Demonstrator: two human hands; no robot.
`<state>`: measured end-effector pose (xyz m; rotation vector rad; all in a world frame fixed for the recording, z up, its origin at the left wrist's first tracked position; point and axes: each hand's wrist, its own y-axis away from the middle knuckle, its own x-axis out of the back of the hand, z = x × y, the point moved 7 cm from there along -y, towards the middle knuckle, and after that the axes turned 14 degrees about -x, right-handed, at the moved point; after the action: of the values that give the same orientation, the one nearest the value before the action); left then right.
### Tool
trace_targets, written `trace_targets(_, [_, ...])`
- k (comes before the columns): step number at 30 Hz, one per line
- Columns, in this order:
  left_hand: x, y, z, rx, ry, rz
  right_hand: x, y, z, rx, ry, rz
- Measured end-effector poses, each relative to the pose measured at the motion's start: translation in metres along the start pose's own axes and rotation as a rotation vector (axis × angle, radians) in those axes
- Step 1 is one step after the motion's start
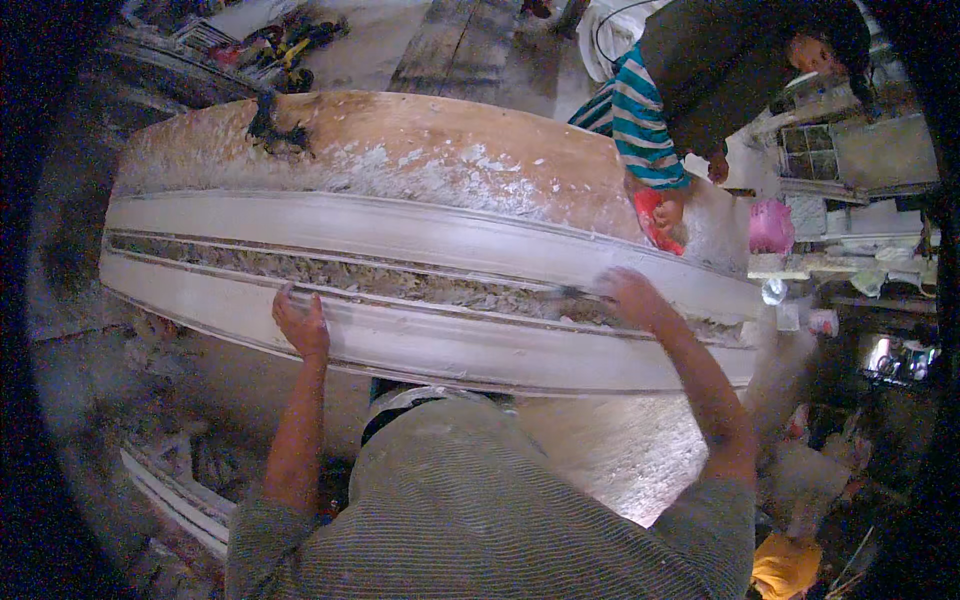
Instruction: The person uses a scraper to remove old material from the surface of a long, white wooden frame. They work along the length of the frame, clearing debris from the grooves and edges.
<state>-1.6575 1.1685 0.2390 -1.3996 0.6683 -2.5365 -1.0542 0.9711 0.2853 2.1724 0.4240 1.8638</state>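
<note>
A person in a grey ribbed shirt leans over a long white plaster moulding point(420, 345) that lies across a wooden workbench dusted with white plaster point(420, 140), its middle channel filled with rough fibrous material point(380, 280). The left hand point(300, 322) rests on the moulding's near rail, fingers curled together over its edge. The right hand point(630, 298) sits at the channel further along, blurred, fingers closed around a thin dark tool point(572, 292) whose kind cannot be told. Across the bench, a second person in a teal striped sleeve point(640, 125) presses a red scraper point(655, 218) to the far side of the moulding. A pink container point(771, 228) stands on the cluttered shelf at the right.
</note>
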Motion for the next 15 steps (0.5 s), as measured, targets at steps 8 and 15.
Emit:
trace_targets(8, [-0.011,0.01,-0.024,-0.09,-0.058,0.008,0.0,-0.138,-0.229,0.085,-0.276,0.192])
trace_targets(15, [-0.019,0.018,-0.024,-0.023,-0.194,-0.1,-0.044,0.063,0.052,-0.606,-0.71,-0.179])
